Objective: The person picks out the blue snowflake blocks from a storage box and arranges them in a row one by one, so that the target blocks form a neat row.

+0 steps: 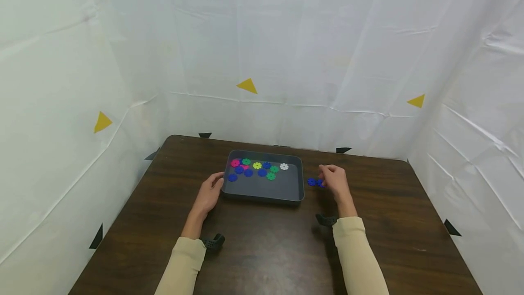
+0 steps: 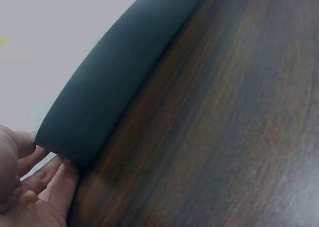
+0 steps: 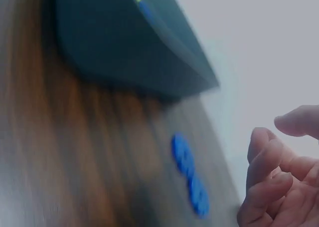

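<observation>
A dark grey tray point(image 1: 262, 190) lies on the table with several flower-shaped plastic discs in it: blue point(image 1: 232, 177), green point(image 1: 271, 176), pink point(image 1: 235, 163), yellow point(image 1: 257, 165) and white point(image 1: 284, 166). My left hand point(image 1: 209, 192) holds the tray at its left side; in the left wrist view its thumb and fingers point(image 2: 62, 187) meet the tray's corner. To the right of the tray, two blue discs point(image 3: 191, 174) lie edge to edge on the table. Above them hovers my right hand point(image 1: 335, 180), fingers loosely bent, thumb apart, nothing between them.
The brown wooden table point(image 1: 262, 245) is surrounded at the back and sides by white sheeting point(image 1: 286, 49) with yellow and black triangles. Each wrist wears a black strap-on device, such as the left one point(image 1: 214, 241).
</observation>
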Available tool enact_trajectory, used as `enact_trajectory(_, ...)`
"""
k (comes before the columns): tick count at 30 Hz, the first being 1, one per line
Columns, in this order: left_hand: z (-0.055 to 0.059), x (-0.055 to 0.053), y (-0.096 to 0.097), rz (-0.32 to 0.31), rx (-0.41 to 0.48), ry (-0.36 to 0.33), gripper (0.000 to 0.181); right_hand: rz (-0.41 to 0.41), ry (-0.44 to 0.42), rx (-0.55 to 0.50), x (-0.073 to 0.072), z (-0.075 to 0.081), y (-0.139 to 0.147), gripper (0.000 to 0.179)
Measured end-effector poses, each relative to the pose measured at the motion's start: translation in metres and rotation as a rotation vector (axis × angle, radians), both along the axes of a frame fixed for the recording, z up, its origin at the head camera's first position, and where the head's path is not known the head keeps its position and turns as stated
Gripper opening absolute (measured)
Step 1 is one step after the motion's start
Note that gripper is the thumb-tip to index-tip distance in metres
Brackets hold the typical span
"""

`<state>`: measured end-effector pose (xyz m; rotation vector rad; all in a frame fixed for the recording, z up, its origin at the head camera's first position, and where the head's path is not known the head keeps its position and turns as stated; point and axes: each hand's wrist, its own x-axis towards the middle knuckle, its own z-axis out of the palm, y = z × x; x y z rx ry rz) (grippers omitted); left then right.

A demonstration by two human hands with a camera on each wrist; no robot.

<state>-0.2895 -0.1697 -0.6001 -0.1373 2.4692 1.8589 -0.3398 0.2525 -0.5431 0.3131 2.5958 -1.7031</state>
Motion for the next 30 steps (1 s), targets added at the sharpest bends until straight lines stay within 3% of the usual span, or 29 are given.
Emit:
enact_trajectory(11, 0.002, 0.003, 0.001, 0.010, 0.000, -0.007, 0.045, 0.145, 0.062, 0.001, -0.003, 0.018, -0.069, 0.030)
enact_trajectory(25, 0.000, 0.003, 0.006, -0.002, -0.018, 0.017, 0.046, 0.195, 0.014, 0.120, -0.012, -0.011, -0.143, 0.032)
enact_trajectory(30, 0.000, 0.006, 0.009, -0.002, -0.001, 0.007, 0.047, 0.165, 0.021, 0.251, -0.009, -0.018, -0.161, 0.034)
